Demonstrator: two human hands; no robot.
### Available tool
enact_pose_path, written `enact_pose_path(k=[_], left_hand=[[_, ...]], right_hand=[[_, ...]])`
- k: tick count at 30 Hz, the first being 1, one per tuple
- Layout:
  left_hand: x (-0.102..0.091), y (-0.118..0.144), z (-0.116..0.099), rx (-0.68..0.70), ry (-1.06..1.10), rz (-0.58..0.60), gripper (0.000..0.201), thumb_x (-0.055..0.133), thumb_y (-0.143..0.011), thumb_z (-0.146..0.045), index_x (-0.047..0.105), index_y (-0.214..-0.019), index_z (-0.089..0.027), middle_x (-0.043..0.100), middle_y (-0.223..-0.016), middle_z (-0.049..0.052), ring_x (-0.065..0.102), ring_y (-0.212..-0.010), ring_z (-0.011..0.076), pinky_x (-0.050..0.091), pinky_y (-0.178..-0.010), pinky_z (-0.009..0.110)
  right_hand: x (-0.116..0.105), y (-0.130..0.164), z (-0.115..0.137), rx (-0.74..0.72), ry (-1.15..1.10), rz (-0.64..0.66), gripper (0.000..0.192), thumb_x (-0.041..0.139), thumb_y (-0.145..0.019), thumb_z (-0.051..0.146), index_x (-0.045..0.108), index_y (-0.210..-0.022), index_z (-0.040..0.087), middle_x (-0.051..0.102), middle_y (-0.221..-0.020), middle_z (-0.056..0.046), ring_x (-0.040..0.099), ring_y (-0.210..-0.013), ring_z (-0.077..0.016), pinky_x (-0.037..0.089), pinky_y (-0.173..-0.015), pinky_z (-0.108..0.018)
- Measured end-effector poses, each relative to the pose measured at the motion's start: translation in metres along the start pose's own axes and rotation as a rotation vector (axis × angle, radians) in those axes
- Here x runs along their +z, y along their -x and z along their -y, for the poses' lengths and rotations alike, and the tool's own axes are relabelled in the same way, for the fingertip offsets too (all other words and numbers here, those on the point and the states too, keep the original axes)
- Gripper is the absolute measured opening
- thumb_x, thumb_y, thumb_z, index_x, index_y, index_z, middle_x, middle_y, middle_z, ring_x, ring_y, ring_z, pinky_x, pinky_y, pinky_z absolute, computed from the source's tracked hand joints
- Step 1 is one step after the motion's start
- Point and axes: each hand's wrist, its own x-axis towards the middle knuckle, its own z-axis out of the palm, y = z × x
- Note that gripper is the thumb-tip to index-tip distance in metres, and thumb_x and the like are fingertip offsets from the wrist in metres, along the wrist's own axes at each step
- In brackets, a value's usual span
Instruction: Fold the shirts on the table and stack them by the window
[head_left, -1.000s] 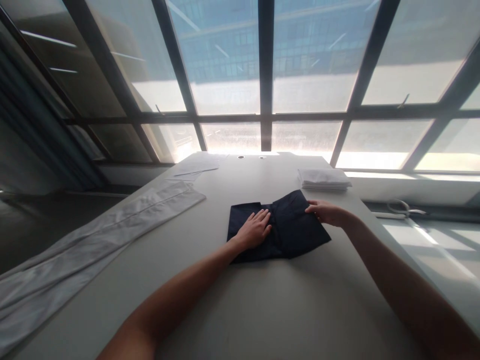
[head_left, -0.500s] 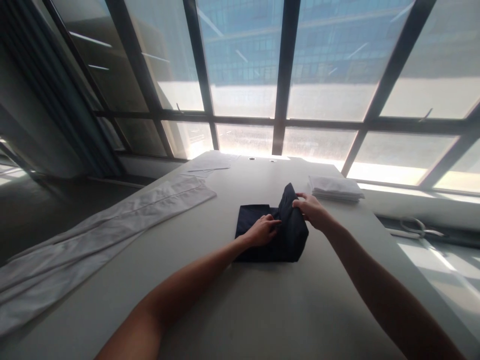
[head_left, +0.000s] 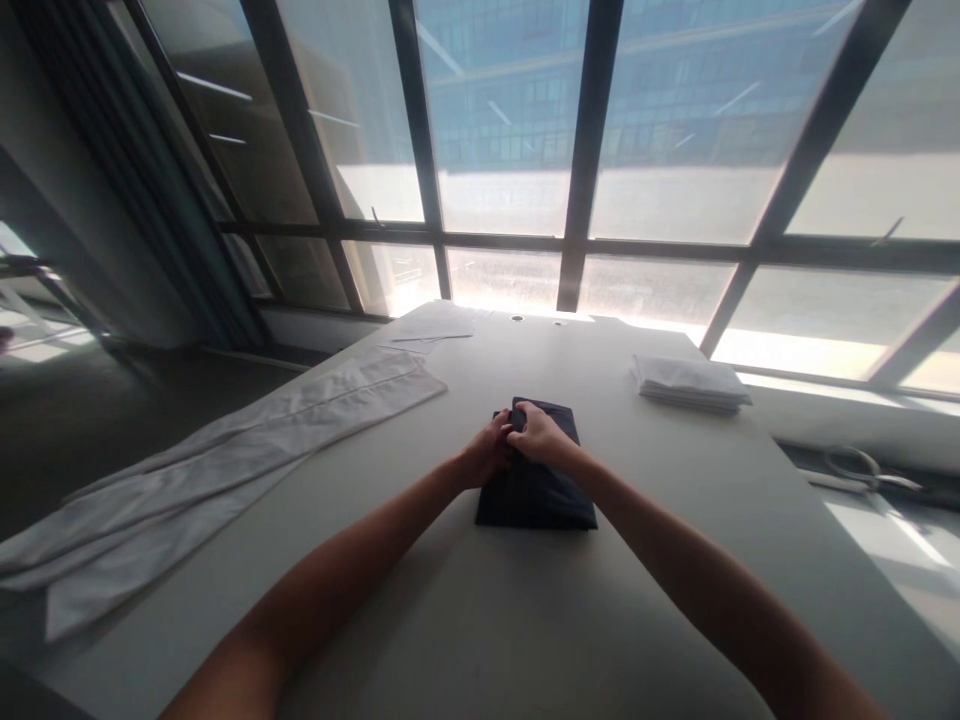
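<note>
A dark navy folded cloth (head_left: 536, 500) lies on the white table (head_left: 450, 620) in front of me. It makes a compact, roughly four-sided bundle. At its far left edge my left hand (head_left: 487, 450) is closed, with its fingers against the fabric. My right hand (head_left: 541, 437) reaches over the top of the bundle and pinches the cloth at the same far left corner. The two hands meet there, fingertips close together. Part of the cloth is hidden under the hands.
Long pale grey fabric (head_left: 285, 430) stretches along the table's left side. White sheets (head_left: 435, 322) lie at the far left end. A stack of folded white cloth (head_left: 690, 383) sits at the right. Tall windows (head_left: 510, 190) stand beyond the table, a dark curtain (head_left: 135, 190) at left.
The raised right flap of the dark cloth has been folded over to the left, making the bundle narrower. My right hand has moved left with it, and my left hand has shifted slightly left.
</note>
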Motion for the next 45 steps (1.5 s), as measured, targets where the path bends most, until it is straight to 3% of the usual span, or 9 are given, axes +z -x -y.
enact_pose_path(k=[3,5,9,12,16,22,33,40,45], left_hand=[[0.001,-0.003,0.006,0.007,-0.028,-0.017,0.021,0.065,-0.094,-0.034,0.066,-0.086,-0.015,0.065,-0.065,0.002,0.063,-0.058,0.0143,0.054,-0.063,0.025],[0.003,-0.006,0.01,-0.012,-0.028,-0.055,0.007,0.07,-0.086,-0.021,0.067,-0.088,-0.015,0.069,-0.071,0.004,0.068,-0.065,0.0168,0.056,-0.067,0.026],[0.001,-0.01,0.011,-0.044,0.03,-0.235,0.017,0.066,-0.08,-0.012,0.067,-0.096,-0.015,0.073,-0.078,0.005,0.071,-0.067,0.0201,0.06,-0.068,0.031],[-0.003,-0.01,0.007,-0.197,0.076,-0.33,0.008,0.06,-0.085,-0.019,0.066,-0.088,-0.014,0.07,-0.067,0.006,0.067,-0.055,0.0194,0.059,-0.059,0.031],[-0.006,-0.006,-0.004,-0.324,0.078,-0.332,0.018,0.055,-0.087,-0.026,0.066,-0.08,-0.014,0.069,-0.064,0.008,0.066,-0.053,0.0198,0.059,-0.057,0.031],[-0.021,-0.001,-0.015,0.028,-0.389,-0.326,0.016,0.064,-0.077,-0.02,0.071,-0.091,-0.015,0.076,-0.079,0.004,0.07,-0.069,0.0195,0.055,-0.061,0.027],[-0.037,-0.009,-0.005,0.246,-1.402,-0.399,0.034,0.053,-0.097,-0.032,0.072,-0.118,-0.012,0.075,-0.116,0.017,0.07,-0.112,0.0309,0.05,-0.095,0.034],[-0.041,-0.017,-0.002,0.225,-1.403,-0.408,0.041,0.036,-0.105,-0.027,0.064,-0.13,-0.013,0.071,-0.128,0.016,0.065,-0.121,0.0251,0.045,-0.102,0.03],[-0.038,-0.007,0.003,0.217,-1.464,-0.442,0.04,0.045,-0.102,-0.031,0.062,-0.135,-0.014,0.071,-0.12,0.021,0.064,-0.121,0.033,0.044,-0.105,0.04]], right_hand=[[0.003,0.0,-0.009,0.007,-0.172,0.107,0.048,0.058,-0.082,0.017,0.059,-0.13,0.015,0.071,-0.076,-0.003,0.068,-0.06,-0.0205,0.053,-0.054,-0.029],[-0.007,-0.002,-0.023,-0.042,-0.191,-0.037,0.041,0.053,-0.082,0.016,0.064,-0.122,0.015,0.071,-0.074,-0.002,0.067,-0.061,-0.0191,0.053,-0.056,-0.028],[-0.03,-0.007,-0.061,-0.137,-0.034,-0.42,0.034,0.048,-0.083,0.021,0.072,-0.108,0.015,0.075,-0.09,-0.009,0.07,-0.084,-0.0226,0.056,-0.084,-0.037],[-0.031,-0.005,-0.088,-0.214,0.049,-0.505,0.043,0.046,-0.088,0.029,0.071,-0.12,0.015,0.071,-0.121,-0.015,0.064,-0.115,-0.0278,0.047,-0.106,-0.044],[-0.018,-0.001,-0.105,-0.278,0.058,-0.396,0.055,0.045,-0.094,0.041,0.061,-0.14,0.015,0.057,-0.147,-0.017,0.048,-0.139,-0.0288,0.034,-0.12,-0.048],[-0.004,-0.002,-0.107,-0.254,0.109,-0.198,0.062,0.047,-0.098,0.046,0.052,-0.151,0.016,0.035,-0.165,-0.014,0.026,-0.155,-0.0285,0.022,-0.126,-0.049],[-0.002,0.001,-0.107,-0.231,0.236,-0.136,0.062,0.046,-0.101,0.046,0.049,-0.154,0.015,0.028,-0.168,-0.013,0.018,-0.157,-0.0283,0.017,-0.127,-0.046],[-0.005,0.001,-0.107,-0.224,0.278,-0.101,0.064,0.043,-0.102,0.047,0.046,-0.156,0.013,0.027,-0.169,-0.014,0.018,-0.157,-0.0274,0.017,-0.127,-0.045],[-0.006,0.001,-0.106,-0.228,0.315,-0.076,0.062,0.041,-0.103,0.046,0.044,-0.158,0.017,0.025,-0.169,-0.012,0.016,-0.158,-0.0264,0.018,-0.126,-0.047]])
